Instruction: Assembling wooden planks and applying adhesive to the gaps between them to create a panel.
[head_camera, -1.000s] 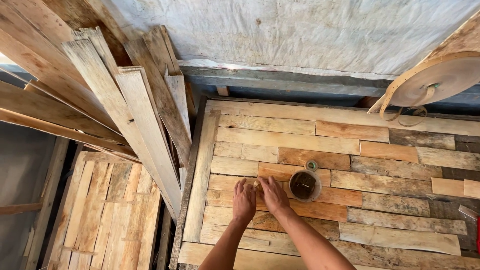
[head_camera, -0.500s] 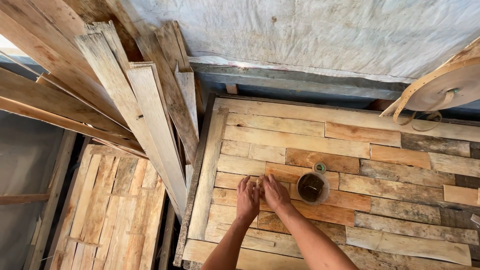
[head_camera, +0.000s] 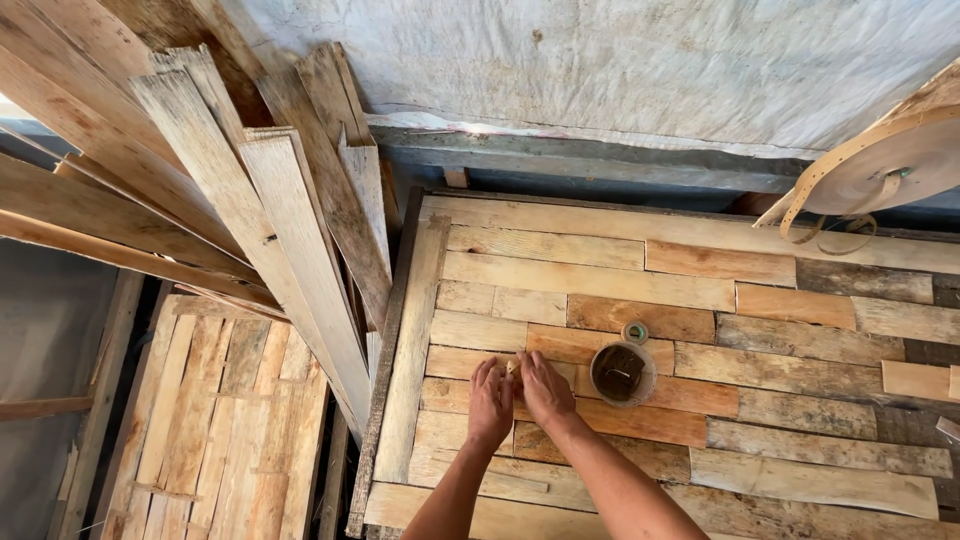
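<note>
Pinching a small pale wood piece (head_camera: 512, 368) between the fingertips of both hands, low centre of the frame. Left hand (head_camera: 490, 405) and right hand (head_camera: 545, 392) meet over it, fingers closed together on the piece, fingertips nearly touching. Piece is mostly hidden by the fingers; shape not readable.

Both hands sit over the patchwork wooden panel (head_camera: 700, 300), a flat board made of short planks in mixed tan, orange and grey tones, filling the lower right half of the frame. Cannot tell whether the piece touches the panel surface.

Just right of the right hand: a small round dark container (head_camera: 622, 373), open top, standing on the panel. Just above it, touching or nearly so, a small round green-rimmed cap (head_camera: 634, 331).

Left of the panel, a bundle of long rough planks (head_camera: 270, 210) leans diagonally from upper left down toward the panel's left edge. Below them, lower left, a second slatted wooden panel (head_camera: 220, 420) lies lower down.

Top of frame: a wrinkled pale sheet (head_camera: 620, 70) hangs behind, with a grey beam (head_camera: 600, 160) along its lower edge. Upper right: a roll of thin wood edging strip (head_camera: 880, 165), loose end curling down.
</note>
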